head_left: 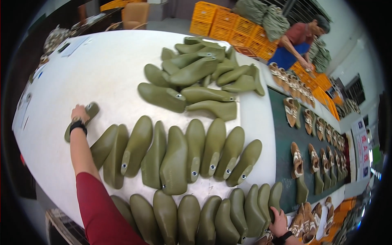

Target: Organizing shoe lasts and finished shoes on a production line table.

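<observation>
My left hand point(79, 113), with a dark band at the wrist, is closed around an olive-green shoe last point(93, 109) at the left side of the white table. Low on the right, my right hand point(279, 224) has its fingers around the lower end of another green shoe last point(276, 195), the rightmost in the near row. Several lasts point(188, 216) make up that row, side by side. Behind it stretches a second row of lasts point(174, 159), some showing a metal-ringed hole.
A loose pile of lasts point(192, 71) lies at the far side of the white table point(102, 53). To the right, brown-and-white shoes point(297, 159) and lasts line a green surface point(281, 130). Orange crates point(224, 24) stand behind. Another person point(302, 38) bends over shoes at the back right.
</observation>
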The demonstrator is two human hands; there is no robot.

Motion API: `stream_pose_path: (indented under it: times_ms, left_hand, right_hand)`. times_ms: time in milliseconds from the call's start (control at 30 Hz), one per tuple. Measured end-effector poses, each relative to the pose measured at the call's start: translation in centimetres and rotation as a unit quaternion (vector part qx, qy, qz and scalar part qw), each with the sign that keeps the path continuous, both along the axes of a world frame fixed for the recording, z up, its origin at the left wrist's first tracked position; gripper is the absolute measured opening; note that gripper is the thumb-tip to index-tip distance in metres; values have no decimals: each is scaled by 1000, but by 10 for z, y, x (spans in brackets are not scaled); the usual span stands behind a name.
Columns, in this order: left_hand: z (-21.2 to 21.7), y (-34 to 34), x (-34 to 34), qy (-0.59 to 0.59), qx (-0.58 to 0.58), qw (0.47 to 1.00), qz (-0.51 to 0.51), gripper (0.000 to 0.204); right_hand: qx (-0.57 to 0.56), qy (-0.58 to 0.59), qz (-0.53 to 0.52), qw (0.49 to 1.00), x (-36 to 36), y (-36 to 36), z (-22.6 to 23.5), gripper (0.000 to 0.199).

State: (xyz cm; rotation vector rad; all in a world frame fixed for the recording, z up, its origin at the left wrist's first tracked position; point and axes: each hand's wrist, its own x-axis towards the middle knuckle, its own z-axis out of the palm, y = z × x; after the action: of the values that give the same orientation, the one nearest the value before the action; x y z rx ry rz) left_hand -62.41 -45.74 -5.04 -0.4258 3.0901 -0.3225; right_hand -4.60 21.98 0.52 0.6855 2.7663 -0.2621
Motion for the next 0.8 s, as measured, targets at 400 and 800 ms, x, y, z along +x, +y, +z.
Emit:
stream_pose_path:
  times_ms: [400,800]
  left_hand:
    - [32,30,89,75,44,983,-163,26]
    - [266,201,273,289,372,770,-430,26]
  right_hand:
    - [-50,4,2,999,5,14,5,66]
    - [-128,-16,1,992,18,30,21,78]
